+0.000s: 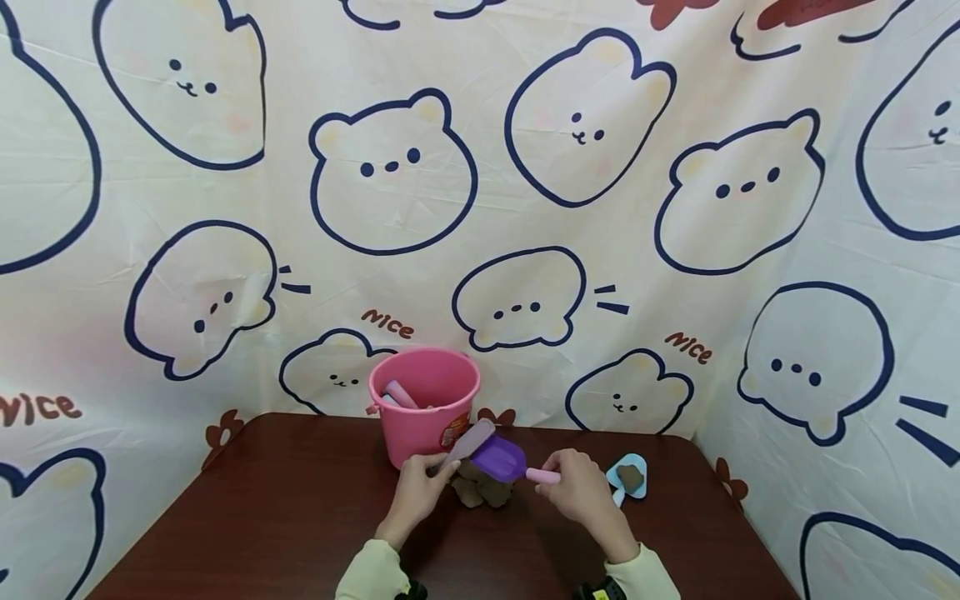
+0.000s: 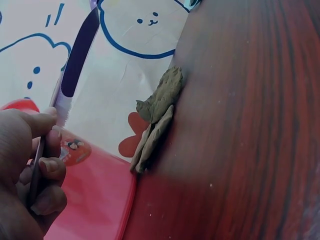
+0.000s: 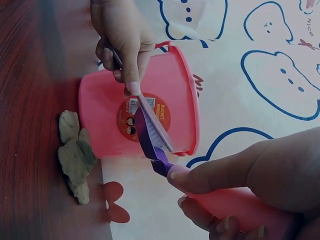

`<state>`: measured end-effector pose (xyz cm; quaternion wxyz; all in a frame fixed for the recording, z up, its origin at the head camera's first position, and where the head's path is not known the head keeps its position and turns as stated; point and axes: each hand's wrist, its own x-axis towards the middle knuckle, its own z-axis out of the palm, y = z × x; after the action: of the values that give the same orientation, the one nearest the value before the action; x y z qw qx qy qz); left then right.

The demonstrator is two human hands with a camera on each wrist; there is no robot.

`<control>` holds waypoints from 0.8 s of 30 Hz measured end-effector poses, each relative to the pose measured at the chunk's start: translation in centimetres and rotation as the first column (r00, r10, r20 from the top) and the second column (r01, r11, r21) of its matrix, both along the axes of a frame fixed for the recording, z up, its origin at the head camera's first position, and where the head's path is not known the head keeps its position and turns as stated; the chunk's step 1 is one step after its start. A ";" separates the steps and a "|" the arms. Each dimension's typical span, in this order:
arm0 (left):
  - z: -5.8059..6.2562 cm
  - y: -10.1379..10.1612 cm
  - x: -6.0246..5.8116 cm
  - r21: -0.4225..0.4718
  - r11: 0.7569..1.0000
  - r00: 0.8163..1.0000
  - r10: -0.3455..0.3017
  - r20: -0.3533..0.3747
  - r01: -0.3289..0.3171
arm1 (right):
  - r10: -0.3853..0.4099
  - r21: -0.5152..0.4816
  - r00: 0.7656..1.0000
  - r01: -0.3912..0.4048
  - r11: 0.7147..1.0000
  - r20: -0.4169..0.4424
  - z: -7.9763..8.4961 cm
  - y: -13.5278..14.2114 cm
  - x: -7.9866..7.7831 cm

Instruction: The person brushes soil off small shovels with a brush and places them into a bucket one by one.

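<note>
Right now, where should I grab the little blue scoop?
The handle, I think, from the near side: it sticks out that way, while the wide end of the blue scoop holds a brown lump. Mind the right hand close by.

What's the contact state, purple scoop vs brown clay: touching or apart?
Apart. The right wrist view shows the purple scoop clear of the brown clay, with pink bucket visible between.
</note>
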<state>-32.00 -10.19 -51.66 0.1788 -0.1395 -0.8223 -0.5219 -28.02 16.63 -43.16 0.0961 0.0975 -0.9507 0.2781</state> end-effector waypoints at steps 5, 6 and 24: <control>-0.1 -0.2 0.0 0.040 0.999 1.000 0.012 -0.007 -0.011 | -0.001 -0.005 1.000 0.001 1.000 -0.006 0.0 0.1 -0.1; -0.2 -0.2 0.0 0.047 0.999 1.000 0.010 -0.014 -0.009 | 0.001 -0.006 1.000 -0.001 1.000 -0.008 0.0 0.1 -0.1; 1.1 2.5 0.8 0.070 0.991 0.992 -0.121 0.040 0.118 | 0.000 -0.022 1.000 0.000 1.000 0.008 -0.5 -0.1 -0.3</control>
<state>-31.18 -7.69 -50.61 0.1338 -0.1707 -0.7981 -0.5621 -28.34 16.50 -43.69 0.0935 0.0953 -0.9481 0.2887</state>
